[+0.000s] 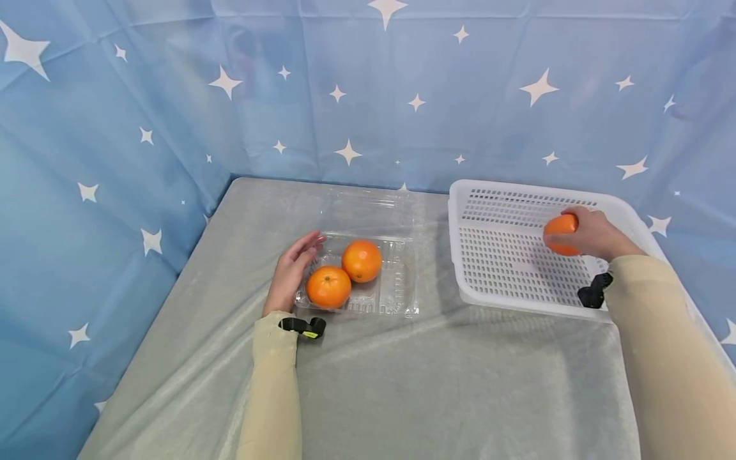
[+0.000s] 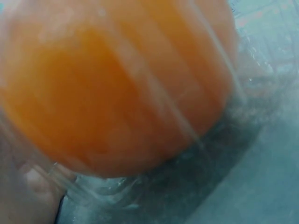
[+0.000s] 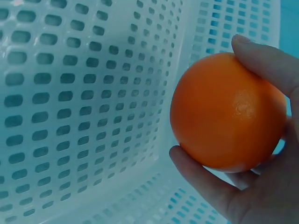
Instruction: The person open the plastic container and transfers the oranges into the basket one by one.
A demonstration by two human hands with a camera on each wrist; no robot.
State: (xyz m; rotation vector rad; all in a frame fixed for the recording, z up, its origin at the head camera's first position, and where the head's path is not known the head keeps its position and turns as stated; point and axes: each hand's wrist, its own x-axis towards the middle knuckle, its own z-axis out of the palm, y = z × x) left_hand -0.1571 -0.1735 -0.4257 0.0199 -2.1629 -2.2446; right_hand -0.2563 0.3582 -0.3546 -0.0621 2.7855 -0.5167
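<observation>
Head view: orange in right hand

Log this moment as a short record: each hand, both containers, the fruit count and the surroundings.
Left hand: at the left side of the clear container; contact unclear
Right hand: holds an orange at the white basket; whether it touches the basket is unclear
Clear container: open, holding a nearer orange and a farther orange
Oranges visible: three
Surface: grey cloth
Backdrop: blue curtain with white stars
</observation>
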